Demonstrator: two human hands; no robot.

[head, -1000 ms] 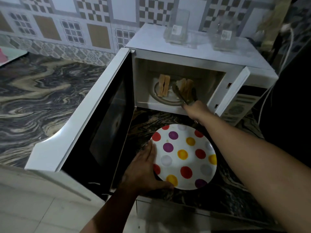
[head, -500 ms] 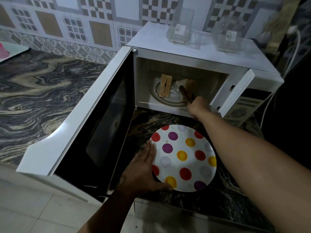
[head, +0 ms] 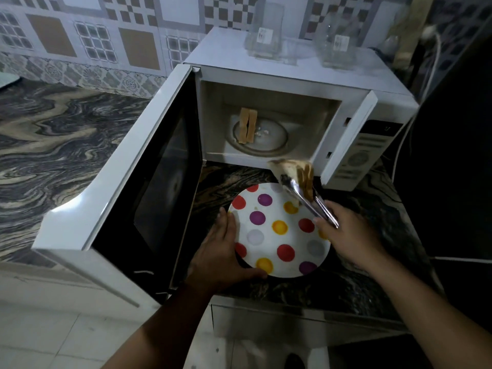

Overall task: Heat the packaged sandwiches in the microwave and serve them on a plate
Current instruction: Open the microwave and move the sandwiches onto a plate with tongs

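A white microwave point(head: 292, 73) stands with its door point(head: 127, 166) swung wide to the left. One sandwich point(head: 248, 125) stands on edge on the glass turntable point(head: 269, 139) inside. My right hand point(head: 348, 235) grips metal tongs point(head: 306, 201), which pinch a second sandwich point(head: 295, 171) in the air over the far edge of a white plate with coloured dots point(head: 279, 233). The plate sits on the counter in front of the microwave. My left hand point(head: 221, 251) holds the plate's near left rim.
Two clear glass containers point(head: 266, 30) point(head: 336, 46) stand on top of the microwave. The dark marbled counter point(head: 58, 145) stretches left, with a tiled wall behind. A white cable point(head: 407, 129) hangs at the right beside a dark area. The counter's front edge lies just below the plate.
My right hand has pulled back out of the microwave with the tongs, carrying the right sandwich out to above the plate. My left hand stays on the plate.
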